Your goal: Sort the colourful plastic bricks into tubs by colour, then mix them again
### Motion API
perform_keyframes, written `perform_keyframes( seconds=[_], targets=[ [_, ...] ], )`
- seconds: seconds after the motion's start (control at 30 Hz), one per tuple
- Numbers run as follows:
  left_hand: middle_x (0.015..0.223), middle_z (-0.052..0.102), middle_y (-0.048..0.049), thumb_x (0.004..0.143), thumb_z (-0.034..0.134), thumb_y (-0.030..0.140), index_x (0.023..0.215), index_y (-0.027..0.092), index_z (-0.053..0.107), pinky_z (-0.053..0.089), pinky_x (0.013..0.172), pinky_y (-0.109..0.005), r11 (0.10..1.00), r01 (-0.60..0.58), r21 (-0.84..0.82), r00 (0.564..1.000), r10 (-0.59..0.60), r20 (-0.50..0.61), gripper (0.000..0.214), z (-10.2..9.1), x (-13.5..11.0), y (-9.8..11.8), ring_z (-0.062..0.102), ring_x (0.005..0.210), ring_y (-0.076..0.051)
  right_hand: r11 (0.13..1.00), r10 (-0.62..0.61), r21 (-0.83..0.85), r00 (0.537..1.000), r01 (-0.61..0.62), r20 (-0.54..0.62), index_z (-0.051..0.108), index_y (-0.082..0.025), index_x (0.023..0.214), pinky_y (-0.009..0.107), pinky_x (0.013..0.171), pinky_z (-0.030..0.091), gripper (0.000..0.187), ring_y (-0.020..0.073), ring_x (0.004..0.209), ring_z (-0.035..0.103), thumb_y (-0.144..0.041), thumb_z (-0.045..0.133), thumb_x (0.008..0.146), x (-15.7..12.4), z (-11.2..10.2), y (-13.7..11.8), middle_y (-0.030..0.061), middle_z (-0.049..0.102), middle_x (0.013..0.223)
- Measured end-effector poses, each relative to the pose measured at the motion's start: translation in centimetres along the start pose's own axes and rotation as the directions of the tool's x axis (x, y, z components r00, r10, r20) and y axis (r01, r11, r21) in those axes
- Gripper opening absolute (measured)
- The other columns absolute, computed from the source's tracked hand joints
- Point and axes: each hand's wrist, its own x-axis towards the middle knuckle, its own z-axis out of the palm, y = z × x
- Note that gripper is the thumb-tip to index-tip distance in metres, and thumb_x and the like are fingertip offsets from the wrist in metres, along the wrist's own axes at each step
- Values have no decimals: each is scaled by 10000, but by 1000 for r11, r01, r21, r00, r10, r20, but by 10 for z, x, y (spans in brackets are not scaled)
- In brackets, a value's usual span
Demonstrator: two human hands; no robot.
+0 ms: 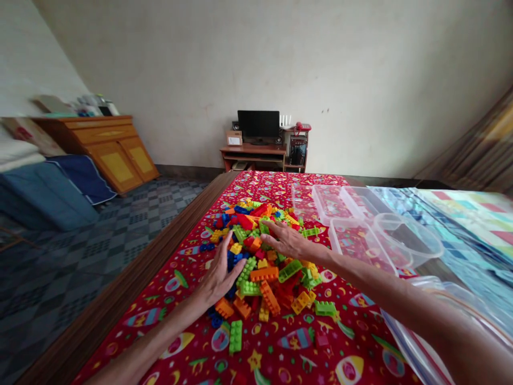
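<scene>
A heap of plastic toy building bricks (264,274) in green, orange, yellow, red and blue lies on a red patterned cloth (160,321). At the heap's left side is my left hand (220,272), its thumb spread away from its fingers and nothing gripped. My right hand (286,240) reaches over the middle of the heap from the right. A green brick (264,226) sits between its thumb and fingertips. Nearer to me, a single green brick (235,337) lies apart from the pile, and another green brick (325,308) rests at its right edge.
Clear plastic boxes (356,240) and a round clear tub (409,240) stand to the right. Clear lids or trays (425,326) lie nearer on that side. A wooden edge (120,272) borders the cloth at left. Beyond is a desk (254,152) with a monitor (258,126).
</scene>
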Motion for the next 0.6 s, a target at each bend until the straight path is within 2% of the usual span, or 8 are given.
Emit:
perform_keyframes(
  seconds=[0.13,0.2,0.27,0.37,0.43,0.5,0.6],
  targets=[
    [1568,215,-146,919,453,509,1522,236,-13,288,1146,-481,983,-182,0,982,182,55,810,3,13,22,237,1432,-308,996,-20,87,998,14,64,355,-151,1453,389,847,469,590,247,947,641,-493,309,974,-6,-22,-10,136,678,1028],
    [1567,222,-128,919,469,497,1520,256,-13,292,1150,-454,963,-269,25,960,266,91,807,1,20,28,246,1431,-291,996,13,86,1000,-15,21,414,-134,1417,362,800,473,555,230,884,653,-459,291,984,-6,-33,-7,122,692,947],
    [1569,213,-112,909,493,498,1517,279,1,294,1150,-442,941,-328,84,943,320,96,812,-2,30,28,240,1433,-284,997,49,71,996,-44,-69,480,-120,1366,331,762,468,524,213,842,654,-428,294,987,-4,-41,1,118,695,920],
    [1528,293,-100,913,488,498,1509,293,97,319,1133,-442,911,-372,180,928,369,48,741,-12,51,19,304,1402,-274,994,100,55,982,-92,-161,587,-111,1259,291,719,456,455,190,774,652,-376,352,974,5,-47,16,101,702,863],
    [1464,384,-104,926,463,489,1486,274,215,358,1102,-440,897,-386,213,920,391,22,649,-20,68,8,389,1343,-269,992,125,46,977,-119,-172,639,-111,1184,275,712,452,416,189,776,654,-344,369,969,16,-48,24,90,705,846],
    [1380,465,-115,915,464,510,1429,240,350,411,1049,-441,903,-366,223,924,381,-23,592,-28,85,-5,480,1245,-270,990,139,35,978,-135,-156,642,-110,1178,273,738,458,414,198,824,657,-341,367,972,31,-45,30,90,712,877],
    [1214,565,-116,920,400,532,1323,190,480,505,917,-392,951,-261,166,942,289,-171,535,-37,112,-28,591,1043,-225,988,155,18,981,-154,-118,592,-133,1256,297,844,463,450,215,964,651,-389,341,984,62,-36,37,107,712,1020]
  ],
)
